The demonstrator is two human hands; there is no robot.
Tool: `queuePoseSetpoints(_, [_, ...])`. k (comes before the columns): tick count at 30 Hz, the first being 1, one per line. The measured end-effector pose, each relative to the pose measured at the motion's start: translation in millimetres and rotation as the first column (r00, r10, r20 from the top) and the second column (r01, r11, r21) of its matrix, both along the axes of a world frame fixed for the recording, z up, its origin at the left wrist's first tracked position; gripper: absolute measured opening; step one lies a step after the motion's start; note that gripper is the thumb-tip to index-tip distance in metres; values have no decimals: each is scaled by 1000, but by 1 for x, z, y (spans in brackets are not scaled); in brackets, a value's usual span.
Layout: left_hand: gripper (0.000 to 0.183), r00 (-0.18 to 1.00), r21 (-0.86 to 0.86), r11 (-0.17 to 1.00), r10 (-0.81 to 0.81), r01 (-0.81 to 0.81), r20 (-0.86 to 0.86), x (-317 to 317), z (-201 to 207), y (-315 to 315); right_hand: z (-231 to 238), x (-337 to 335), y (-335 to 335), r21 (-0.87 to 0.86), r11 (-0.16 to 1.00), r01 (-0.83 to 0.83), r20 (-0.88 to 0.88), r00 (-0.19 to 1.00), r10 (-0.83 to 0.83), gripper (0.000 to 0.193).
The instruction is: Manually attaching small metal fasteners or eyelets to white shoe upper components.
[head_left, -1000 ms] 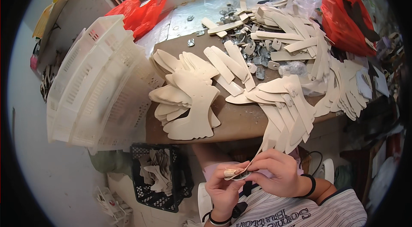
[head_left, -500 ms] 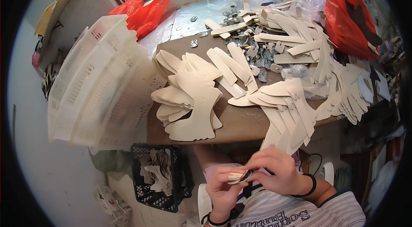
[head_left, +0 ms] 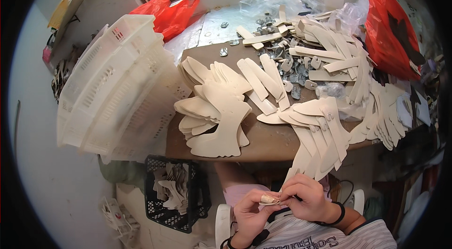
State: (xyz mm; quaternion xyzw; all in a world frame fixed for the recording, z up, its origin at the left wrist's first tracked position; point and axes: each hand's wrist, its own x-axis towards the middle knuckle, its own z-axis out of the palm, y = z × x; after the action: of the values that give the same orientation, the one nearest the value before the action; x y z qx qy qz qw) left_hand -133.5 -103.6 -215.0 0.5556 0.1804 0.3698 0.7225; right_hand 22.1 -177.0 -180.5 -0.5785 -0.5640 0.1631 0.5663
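Close to my body, below the table's front edge, my left hand is closed around a small cream leather-like piece. My right hand pinches at that piece's right end, the fingertips of both hands almost meeting. Fingers cover most of it, so its full shape is hidden. Just beyond my right hand, a fan of cream cut straps hangs over the table edge, some with small pale buckles near their ends. A stack of curved cream cut pieces lies to the left of them.
On the brown tabletop lie heaped straps and grey metal buckles. White plastic baskets lean at the left, above a black crate holding cream pieces. Red bags and clear plastic sit farther back.
My hands have drawn closer together, and the held piece has turned so its dark, open side no longer shows. The whole view has shifted slightly, with table items appearing farther right.
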Motion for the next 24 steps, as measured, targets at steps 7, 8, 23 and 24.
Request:
queuePoseSetpoints(7, [22,999,-27,999,23,-24,-23,5,23,3,-1,0,-3,-8,1000,-25,-115,993,24,28])
queuePoseSetpoints(8, [22,999,8,1000,-5,5,-47,4,18,4,-2,0,-3,-5,1000,-27,-113,993,27,28])
queuePoseSetpoints(23, [25,975,78,980,193,-185,-113,21,18,1,-5,-5,-3,-22,999,37,-366,930,-43,21])
queuePoseSetpoints(24, [24,969,77,977,206,-197,-137,21,19,1,-6,-4,-2,-3,999,42,-340,940,-41,19])
